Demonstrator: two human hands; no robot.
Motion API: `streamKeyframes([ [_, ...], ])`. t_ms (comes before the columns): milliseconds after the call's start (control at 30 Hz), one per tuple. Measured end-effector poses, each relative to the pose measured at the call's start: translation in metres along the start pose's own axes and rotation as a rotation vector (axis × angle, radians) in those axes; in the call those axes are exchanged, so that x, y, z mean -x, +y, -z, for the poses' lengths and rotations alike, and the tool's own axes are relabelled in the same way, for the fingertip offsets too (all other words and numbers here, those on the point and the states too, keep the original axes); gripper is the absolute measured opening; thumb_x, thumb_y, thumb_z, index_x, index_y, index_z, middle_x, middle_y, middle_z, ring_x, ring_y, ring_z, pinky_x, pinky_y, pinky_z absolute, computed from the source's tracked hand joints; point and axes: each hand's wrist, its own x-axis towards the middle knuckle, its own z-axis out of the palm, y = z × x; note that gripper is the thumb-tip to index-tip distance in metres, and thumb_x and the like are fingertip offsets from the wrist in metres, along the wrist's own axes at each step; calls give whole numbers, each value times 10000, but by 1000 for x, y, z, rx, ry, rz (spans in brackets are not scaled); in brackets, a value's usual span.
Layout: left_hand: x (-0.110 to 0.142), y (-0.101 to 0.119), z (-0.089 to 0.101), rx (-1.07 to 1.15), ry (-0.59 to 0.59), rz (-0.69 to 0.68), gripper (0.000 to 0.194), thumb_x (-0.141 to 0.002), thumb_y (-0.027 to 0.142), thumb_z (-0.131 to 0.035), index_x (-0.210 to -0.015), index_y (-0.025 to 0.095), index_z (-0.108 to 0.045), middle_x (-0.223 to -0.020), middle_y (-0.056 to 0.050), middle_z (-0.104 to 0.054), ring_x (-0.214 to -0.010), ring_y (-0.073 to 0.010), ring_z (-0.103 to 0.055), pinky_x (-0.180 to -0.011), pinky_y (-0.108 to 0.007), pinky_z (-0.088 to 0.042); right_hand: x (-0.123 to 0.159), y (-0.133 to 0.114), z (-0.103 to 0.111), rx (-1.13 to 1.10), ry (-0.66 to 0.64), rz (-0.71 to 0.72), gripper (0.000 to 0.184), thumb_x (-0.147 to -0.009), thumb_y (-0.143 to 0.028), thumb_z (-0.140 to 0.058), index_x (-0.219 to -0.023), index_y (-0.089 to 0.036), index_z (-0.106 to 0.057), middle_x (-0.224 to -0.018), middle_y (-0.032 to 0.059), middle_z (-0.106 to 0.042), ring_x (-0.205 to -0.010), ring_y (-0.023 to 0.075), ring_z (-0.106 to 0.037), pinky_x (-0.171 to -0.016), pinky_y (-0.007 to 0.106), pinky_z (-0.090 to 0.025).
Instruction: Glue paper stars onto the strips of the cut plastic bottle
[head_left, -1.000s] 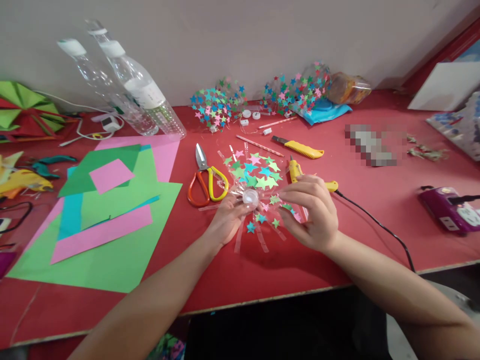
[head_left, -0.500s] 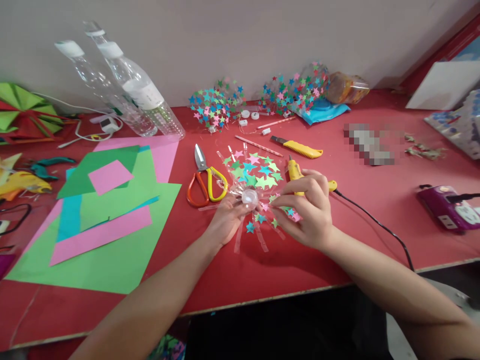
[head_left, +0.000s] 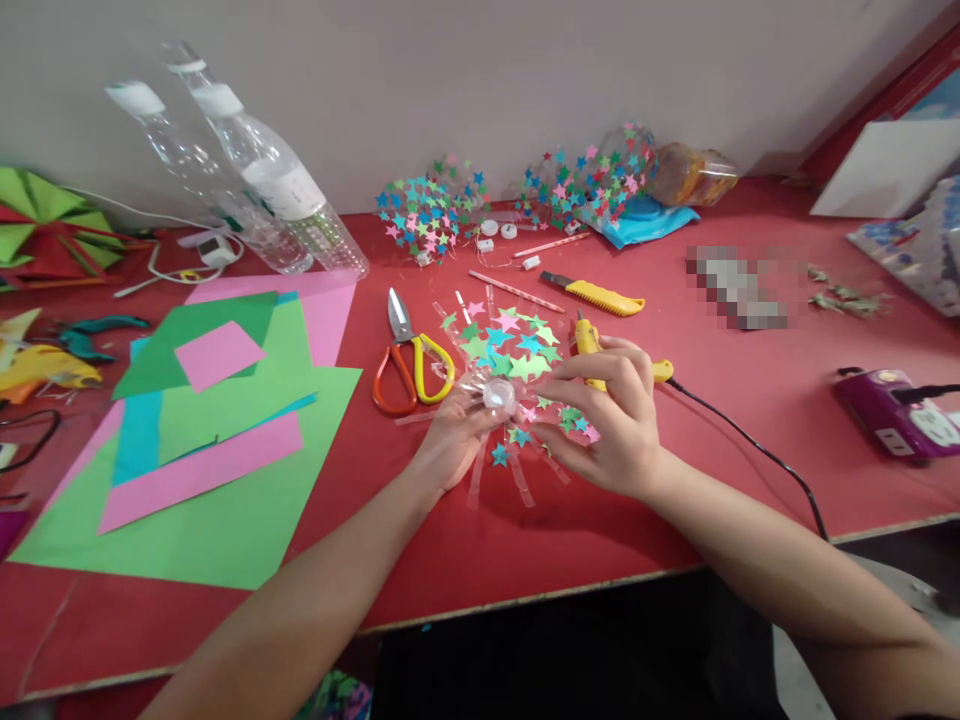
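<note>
A clear plastic bottle piece, cut into strips that fan out, has paper stars in pink, green and blue stuck on it. My left hand grips it by its round centre from the left. Over the strips on the right side hovers my right hand, thumb and forefinger apart, close to a few stars. Whether its fingertips touch a strip is hard to see. Partly behind that hand lies a yellow glue gun with a black cord. Scissors with red and yellow handles lie left of the piece.
Coloured paper sheets cover the left side. Plastic bottles lean near the wall. Star-covered clear balls stand at the back. A yellow cutter knife and striped straws lie behind the piece. A purple power socket sits right.
My right thumb and forefinger have spread wider apart and shifted slightly left over the strips. My left hand keeps its hold on the bottle piece.
</note>
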Motion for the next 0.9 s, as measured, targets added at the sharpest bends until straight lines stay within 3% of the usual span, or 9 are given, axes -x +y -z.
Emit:
streamKeyframes([
  [200, 0, 0, 2, -7, -13, 0, 251, -640, 191, -778, -845, 137, -645, -700, -16, -694, -679, -137, -639, -699, -263, -473, 2, 0, 4, -82, 92, -20, 201, -760, -272, -576, -958, -265, -540, -963, 26, -590, -884, 208, -562, -957, 488, -404],
  [500, -1, -1, 3, 42, 3, -1, 233, -628, 169, -786, -808, 144, -641, -752, -21, -705, -713, -140, -655, -710, -262, -500, 2, 2, 0, -25, -33, -27, 139, -731, -252, -649, -848, -224, -580, -1131, 62, -541, -1051, 254, -514, -1012, 533, -373],
  [667, -1, -1, 2, 48, 19, 0, 233, -624, 173, -789, -816, 149, -658, -775, -21, -712, -727, -139, -660, -732, -262, -509, 7, 4, -10, 94, -66, 18, 120, -781, -277, -677, -824, -243, -570, -1259, 57, -514, -1166, 282, -465, -1047, 579, -363],
  [900, 2, -2, -4, 7, 52, 10, 362, -594, 211, -824, -913, 170, -656, -851, -24, -719, -786, -162, -665, -729, -275, -504, 12, 5, -17, 173, 7, 38, 119, -783, -262, -685, -808, -272, -570, -1280, 6, -525, -1157, 251, -470, -1091, 565, -354],
])
